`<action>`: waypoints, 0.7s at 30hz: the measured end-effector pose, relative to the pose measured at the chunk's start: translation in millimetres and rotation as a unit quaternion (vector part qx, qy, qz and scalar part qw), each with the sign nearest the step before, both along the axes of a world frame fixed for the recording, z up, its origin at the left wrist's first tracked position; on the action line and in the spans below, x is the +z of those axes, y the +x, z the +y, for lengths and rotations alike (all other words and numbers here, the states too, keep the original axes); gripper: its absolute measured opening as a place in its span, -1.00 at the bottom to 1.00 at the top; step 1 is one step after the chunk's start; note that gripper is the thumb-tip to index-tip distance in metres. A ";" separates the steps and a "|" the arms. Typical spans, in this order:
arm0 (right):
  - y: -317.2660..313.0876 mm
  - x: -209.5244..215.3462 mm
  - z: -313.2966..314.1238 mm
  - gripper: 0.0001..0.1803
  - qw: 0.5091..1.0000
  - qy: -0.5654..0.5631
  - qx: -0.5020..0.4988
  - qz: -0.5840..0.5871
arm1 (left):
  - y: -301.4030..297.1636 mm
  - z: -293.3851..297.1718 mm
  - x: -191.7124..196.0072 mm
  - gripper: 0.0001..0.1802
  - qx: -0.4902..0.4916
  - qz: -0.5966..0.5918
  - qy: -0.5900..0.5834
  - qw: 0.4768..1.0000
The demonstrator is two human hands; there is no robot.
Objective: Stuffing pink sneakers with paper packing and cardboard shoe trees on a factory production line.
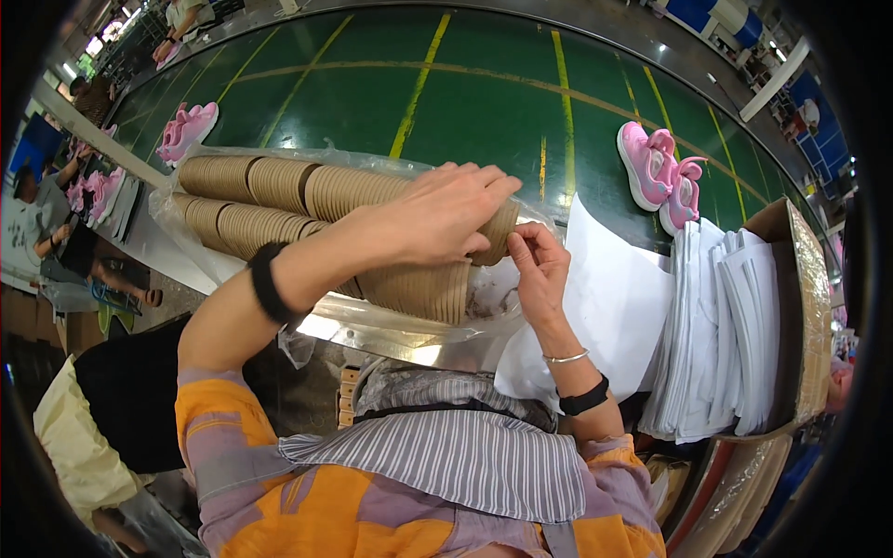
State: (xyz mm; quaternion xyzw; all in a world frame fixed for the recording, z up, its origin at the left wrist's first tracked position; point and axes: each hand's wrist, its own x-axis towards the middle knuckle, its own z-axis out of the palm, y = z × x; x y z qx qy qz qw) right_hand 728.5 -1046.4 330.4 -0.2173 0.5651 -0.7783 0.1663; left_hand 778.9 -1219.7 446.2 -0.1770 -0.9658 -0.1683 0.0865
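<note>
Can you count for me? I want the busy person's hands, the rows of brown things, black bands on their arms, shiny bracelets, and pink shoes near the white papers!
Hands: 2 (left hand, right hand)
Rows of brown pieces: 2 (back row, front row)
Black bands: 2
Silver bracelet: 1
Pink shoes: 2
Total: 9

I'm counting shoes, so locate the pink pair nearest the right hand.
In the head view, the pink shoes sit upper right on the green surface, just beyond the white sheets and right of the right hand.

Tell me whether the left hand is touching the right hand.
Apart: the head view shows the brown stack's end between left hand and right hand.
</note>
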 end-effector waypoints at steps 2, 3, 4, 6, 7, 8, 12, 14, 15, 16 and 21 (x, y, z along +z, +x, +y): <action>0.7 0.5 -3.2 -0.92 0.999 0.020 -0.028 0.037 | -19.9 1.3 -9.1 -0.36 0.010 -0.091 -0.024 0.996; 0.9 -0.4 -3.9 -0.92 0.999 0.022 -0.034 0.035 | -26.5 3.1 -10.0 -0.32 0.018 -0.184 -0.047 0.982; 0.2 -1.9 -4.5 -0.91 0.997 0.047 -0.044 0.052 | -30.9 2.4 -10.4 -0.32 0.012 -0.185 -0.047 0.981; -2.8 -4.5 0.6 -0.87 0.993 0.075 -0.069 0.055 | -35.1 1.0 -10.2 -0.28 0.035 -0.207 -0.044 0.977; -10.9 -7.3 6.9 -0.87 0.993 0.076 -0.071 0.052 | -33.2 0.6 -9.6 -0.28 0.033 -0.210 -0.044 0.976; -24.4 -11.2 17.5 -0.87 0.991 0.033 -0.129 0.027 | -31.2 0.3 -9.2 -0.28 0.031 -0.200 -0.041 0.978; -49.0 29.8 52.6 -0.87 0.990 -0.111 -0.082 -0.030 | -22.9 -7.9 -17.7 -0.31 -0.035 -0.127 0.083 0.988; -50.6 49.9 64.5 -0.90 0.978 -0.187 0.090 0.009 | -27.3 -0.4 -14.3 -0.47 -0.115 -0.092 0.256 0.955; -48.9 59.3 68.5 -0.90 0.979 -0.185 0.085 0.009 | -33.9 7.2 -8.5 -0.47 -0.120 -0.094 0.258 0.954; -47.2 65.9 68.5 -0.89 0.982 -0.178 0.055 0.030 | -40.6 12.2 -4.2 -0.54 -0.098 -0.208 0.352 0.907; -44.6 21.4 85.6 -0.79 0.948 0.132 -0.221 0.187 | -36.2 12.8 19.4 -0.78 0.053 -0.159 0.350 0.922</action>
